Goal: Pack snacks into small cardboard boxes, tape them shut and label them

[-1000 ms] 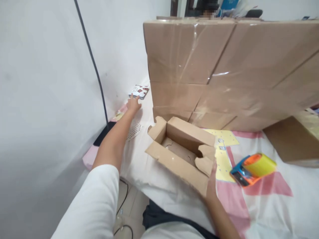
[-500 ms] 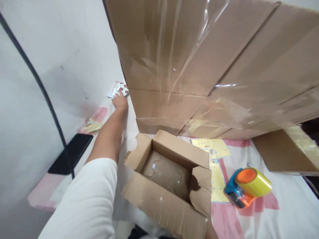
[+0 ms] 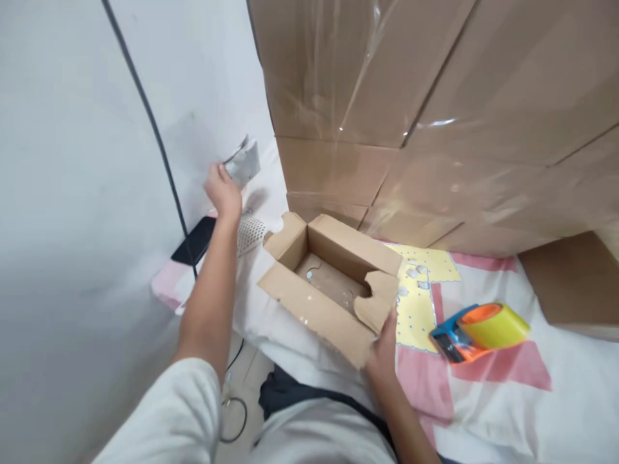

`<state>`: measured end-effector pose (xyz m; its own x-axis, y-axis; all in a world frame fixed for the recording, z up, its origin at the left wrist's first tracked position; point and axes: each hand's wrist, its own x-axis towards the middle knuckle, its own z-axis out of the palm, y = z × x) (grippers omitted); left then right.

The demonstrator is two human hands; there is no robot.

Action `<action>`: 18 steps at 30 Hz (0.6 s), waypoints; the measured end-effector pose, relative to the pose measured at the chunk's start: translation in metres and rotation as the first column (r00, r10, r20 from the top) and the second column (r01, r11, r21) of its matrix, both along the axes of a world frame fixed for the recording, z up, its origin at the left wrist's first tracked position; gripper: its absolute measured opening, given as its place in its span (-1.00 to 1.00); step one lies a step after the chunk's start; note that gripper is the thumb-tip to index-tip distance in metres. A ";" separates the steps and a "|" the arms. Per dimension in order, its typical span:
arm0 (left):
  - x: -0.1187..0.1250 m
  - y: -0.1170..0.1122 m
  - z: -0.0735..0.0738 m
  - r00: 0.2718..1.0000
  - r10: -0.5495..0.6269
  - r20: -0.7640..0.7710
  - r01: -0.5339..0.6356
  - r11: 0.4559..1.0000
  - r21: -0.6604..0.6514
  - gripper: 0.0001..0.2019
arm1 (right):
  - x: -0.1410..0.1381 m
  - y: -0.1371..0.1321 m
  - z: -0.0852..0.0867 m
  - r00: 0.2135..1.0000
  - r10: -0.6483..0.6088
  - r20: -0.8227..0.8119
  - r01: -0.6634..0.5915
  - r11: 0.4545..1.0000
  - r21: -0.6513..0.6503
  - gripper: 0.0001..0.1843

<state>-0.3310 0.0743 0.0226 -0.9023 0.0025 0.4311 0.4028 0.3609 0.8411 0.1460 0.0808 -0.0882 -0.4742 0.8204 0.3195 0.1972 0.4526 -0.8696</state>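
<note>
The left hand (image 3: 223,191) has its grip clamped on a small grey packet (image 3: 243,162), raised near the wall, above and left of the box (image 3: 314,316). The right hand (image 3: 384,348) has its grip closed on the open box's near corner, on the bed (image 3: 483,412). Judgement: steady the box and carry the packet clear of the flaps.

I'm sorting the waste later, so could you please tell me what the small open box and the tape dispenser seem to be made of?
The small open box looks like plain brown cardboard, matte, with raw die-cut flap edges. The tape dispenser seems glossy moulded plastic, blue and orange, carrying a shiny yellowish tape roll.
</note>
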 end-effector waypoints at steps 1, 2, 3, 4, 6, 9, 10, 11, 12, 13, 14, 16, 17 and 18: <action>0.028 -0.019 -0.004 0.999 0.037 -0.040 -0.035 0.999 0.027 -0.79 | 0.000 -0.001 -0.001 1.000 -0.006 -0.024 0.006 1.000 -0.013 0.16; 0.058 -0.037 -0.008 0.993 0.069 -0.098 -0.063 0.996 0.063 -0.76 | 0.001 -0.002 -0.003 0.999 -0.012 -0.039 0.011 1.000 -0.029 0.17; 0.088 -0.053 -0.011 0.977 0.117 -0.180 -0.090 0.984 0.152 -0.75 | 0.002 -0.002 -0.006 0.999 -0.024 -0.046 0.022 0.999 -0.046 0.16; 0.116 -0.067 -0.013 0.952 0.189 -0.241 -0.128 0.961 0.247 -0.75 | 0.004 -0.003 -0.008 0.998 -0.040 -0.049 0.037 0.997 -0.063 0.15; 0.160 -0.088 -0.008 0.902 0.301 -0.310 -0.169 0.907 0.386 -0.76 | 0.009 -0.003 -0.011 0.994 -0.087 -0.059 0.082 0.993 -0.086 0.12; 0.196 -0.103 0.019 0.860 0.339 -0.383 -0.108 0.852 0.512 -0.76 | 0.014 -0.004 -0.008 0.985 -0.139 -0.102 0.128 0.986 -0.109 0.12; 0.201 -0.104 0.031 0.852 0.313 -0.419 -0.052 0.847 0.528 -0.75 | 0.015 -0.005 -0.006 0.981 -0.149 -0.120 0.137 0.985 -0.109 0.10; 0.205 -0.102 0.042 0.846 0.265 -0.463 0.019 0.852 0.523 -0.73 | 0.016 -0.006 -0.005 0.978 -0.160 -0.137 0.146 0.984 -0.104 0.08; 0.208 -0.099 0.052 0.839 0.194 -0.508 0.100 0.863 0.495 -0.72 | 0.017 -0.006 -0.004 0.974 -0.168 -0.154 0.155 0.983 -0.096 0.06; 0.210 -0.093 0.061 0.831 0.100 -0.547 0.186 0.877 0.443 -0.70 | 0.017 -0.007 -0.004 0.969 -0.177 -0.170 0.165 0.983 -0.086 0.03; 0.211 -0.086 0.067 0.820 -0.009 -0.573 0.268 0.890 0.370 -0.67 | 0.016 -0.007 -0.005 0.965 -0.188 -0.184 0.177 0.981 -0.073 0.00; 0.213 -0.069 0.072 0.786 -0.248 -0.567 0.409 0.896 0.175 -0.64 | 0.015 -0.006 -0.007 0.958 -0.201 -0.204 0.194 0.980 -0.050 -0.06; 0.213 -0.060 0.071 0.766 -0.355 -0.536 0.462 0.884 0.074 -0.63 | 0.014 -0.006 -0.008 0.956 -0.202 -0.211 0.198 0.979 -0.039 -0.08; 0.213 -0.050 0.069 0.746 -0.446 -0.495 0.504 0.863 -0.019 -0.63 | 0.012 -0.005 -0.010 0.956 -0.200 -0.216 0.199 0.980 -0.028 -0.10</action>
